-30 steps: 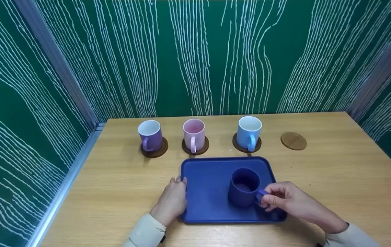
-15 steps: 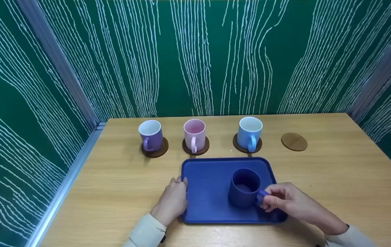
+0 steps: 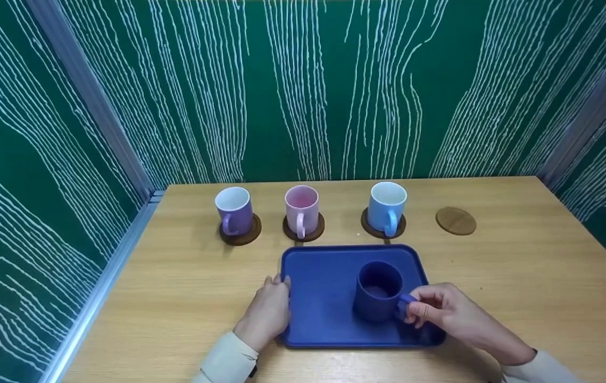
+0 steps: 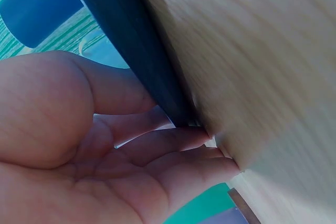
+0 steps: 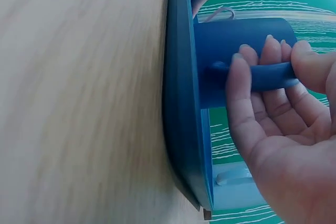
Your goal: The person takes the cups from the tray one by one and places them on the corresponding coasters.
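A dark blue mug stands upright on the right half of a blue tray. My right hand pinches the mug's handle between thumb and fingers, as the right wrist view shows, with the fingers curled round the handle. At the tray's left side is my left hand. In the left wrist view its thumb lies against the tray's rim and its fingers reach to the underside, gripping the edge. The fingertips are partly hidden there.
Behind the tray, a purple mug, a pink mug and a light blue mug each stand on a round brown coaster. A bare coaster lies to their right. Green patterned panels border the wooden table.
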`<state>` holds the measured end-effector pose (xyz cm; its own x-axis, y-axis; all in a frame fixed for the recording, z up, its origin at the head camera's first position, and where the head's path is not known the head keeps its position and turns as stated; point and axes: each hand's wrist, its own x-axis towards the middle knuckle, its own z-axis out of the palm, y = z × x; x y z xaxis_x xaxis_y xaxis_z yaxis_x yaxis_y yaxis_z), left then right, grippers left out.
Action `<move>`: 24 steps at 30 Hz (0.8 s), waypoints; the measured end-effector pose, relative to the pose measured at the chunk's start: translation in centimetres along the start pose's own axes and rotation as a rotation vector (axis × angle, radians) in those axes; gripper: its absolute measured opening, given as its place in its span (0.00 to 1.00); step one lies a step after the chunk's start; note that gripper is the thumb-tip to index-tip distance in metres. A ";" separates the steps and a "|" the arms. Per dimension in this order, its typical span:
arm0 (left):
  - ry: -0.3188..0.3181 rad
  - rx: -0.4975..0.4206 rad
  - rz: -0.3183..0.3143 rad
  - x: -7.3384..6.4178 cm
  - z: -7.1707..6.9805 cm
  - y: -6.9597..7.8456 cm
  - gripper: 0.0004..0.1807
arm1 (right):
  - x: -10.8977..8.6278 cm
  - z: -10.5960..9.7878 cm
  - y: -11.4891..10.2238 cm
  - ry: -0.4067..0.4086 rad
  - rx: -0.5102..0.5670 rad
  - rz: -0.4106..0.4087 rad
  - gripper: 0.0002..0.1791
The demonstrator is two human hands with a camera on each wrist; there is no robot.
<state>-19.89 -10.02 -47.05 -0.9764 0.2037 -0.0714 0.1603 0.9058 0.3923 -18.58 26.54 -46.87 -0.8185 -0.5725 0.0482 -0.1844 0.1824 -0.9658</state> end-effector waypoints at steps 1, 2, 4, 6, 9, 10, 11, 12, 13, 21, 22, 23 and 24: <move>0.001 0.001 0.001 0.0 0.0 0.0 0.29 | 0.0 0.0 0.0 0.007 -0.008 -0.006 0.11; 0.000 -0.001 -0.001 0.0 0.0 0.0 0.29 | 0.0 0.1 0.0 0.012 -0.013 -0.011 0.11; -0.005 -0.005 -0.010 0.1 0.0 0.0 0.29 | -0.1 0.1 -0.1 0.022 -0.029 -0.019 0.11; -0.009 -0.007 -0.016 0.1 0.0 0.0 0.29 | -0.1 0.2 -0.2 0.033 -0.042 -0.020 0.11; -0.011 -0.006 -0.015 0.0 0.0 0.0 0.29 | -0.2 0.2 -0.6 0.049 -0.051 -0.021 0.11; -0.010 -0.006 -0.010 0.0 0.0 0.0 0.29 | -0.2 0.2 -0.7 0.060 -0.060 -0.022 0.11; -0.004 -0.001 0.001 -0.1 0.0 0.0 0.29 | -0.2 0.2 -0.8 0.073 -0.069 -0.031 0.11; 0.000 0.004 0.011 -0.1 0.0 0.0 0.28 | -0.2 0.2 -1.0 0.086 -0.076 -0.035 0.10; 0.006 0.007 0.021 -0.1 0.1 -0.1 0.27 | -0.2 0.2 -1.2 0.100 -0.083 -0.039 0.10; 0.020 -0.008 0.022 -0.1 0.2 -0.1 0.26 | 0.0 -0.9 -3.9 0.197 -0.095 0.030 0.14; 0.019 -0.010 0.019 -0.1 0.1 -0.1 0.27 | 0.1 -1.1 -4.3 0.218 -0.091 0.044 0.15; 0.018 -0.011 0.016 -0.1 0.1 -0.1 0.27 | 0.1 -1.2 -4.7 0.248 -0.092 0.054 0.16; 0.016 -0.010 0.014 0.0 0.1 -0.1 0.27 | 0.2 -1.4 -5.1 0.284 -0.088 0.060 0.17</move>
<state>-19.85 -10.04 -47.18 -0.9763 0.2103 -0.0511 0.1726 0.8990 0.4026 -18.53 26.61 -41.60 -0.9465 -0.3144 0.0730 -0.1675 0.2852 -0.9437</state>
